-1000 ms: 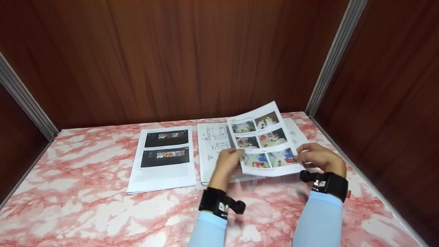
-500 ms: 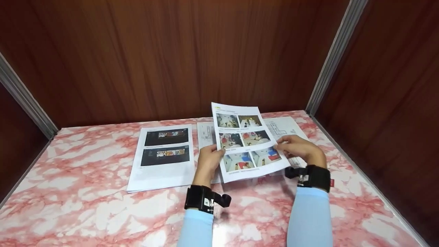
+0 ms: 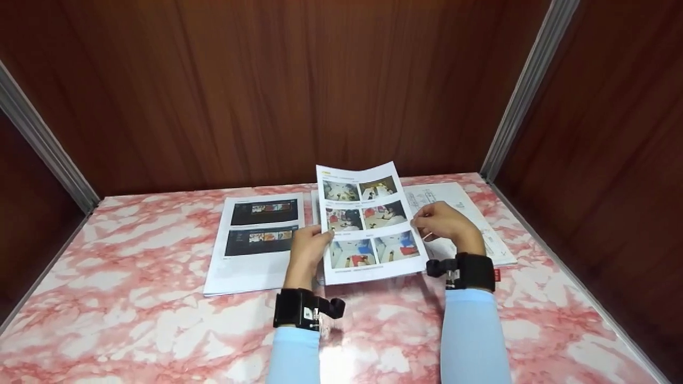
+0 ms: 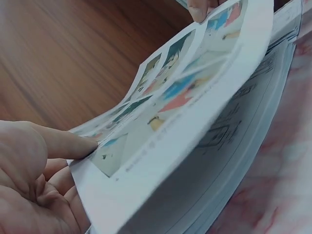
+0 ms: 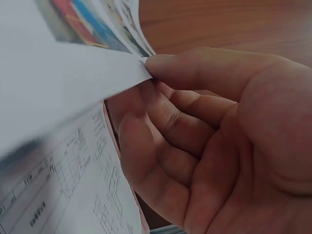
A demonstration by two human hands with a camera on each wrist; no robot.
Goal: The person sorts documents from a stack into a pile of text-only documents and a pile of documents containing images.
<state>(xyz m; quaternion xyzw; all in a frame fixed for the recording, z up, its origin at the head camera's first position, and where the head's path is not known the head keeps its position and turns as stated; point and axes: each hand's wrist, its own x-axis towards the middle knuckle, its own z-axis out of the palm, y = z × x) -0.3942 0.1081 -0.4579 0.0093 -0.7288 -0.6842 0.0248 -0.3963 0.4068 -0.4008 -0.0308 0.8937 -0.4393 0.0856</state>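
Both hands hold a white printed sheet (image 3: 368, 234) with rows of colour photos, raised above the papers on the table. My left hand (image 3: 309, 248) pinches its left edge, thumb on the printed face and fingers beneath, as the left wrist view shows with the sheet (image 4: 161, 141) bowed. On the opposite edge my right hand (image 3: 445, 221) pinches the paper between thumb and fingertips; in the right wrist view the thumb of that hand (image 5: 234, 126) lies on top. Under the sheet lies a stack of line-drawing pages (image 3: 469, 224), partly hidden by it.
A second stack of printed pages (image 3: 251, 272) with two dark screenshots lies to the left, next to the left hand. The table (image 3: 160, 330) has a red and white marbled top. Brown wood-grain panels (image 3: 256, 96) with metal corner posts (image 3: 525, 85) enclose its back and sides.
Both hands have carried the photo sheet leftward and turned it straighter. More of the drawing stack shows on the right, and the sheet now sits nearer the left stack.
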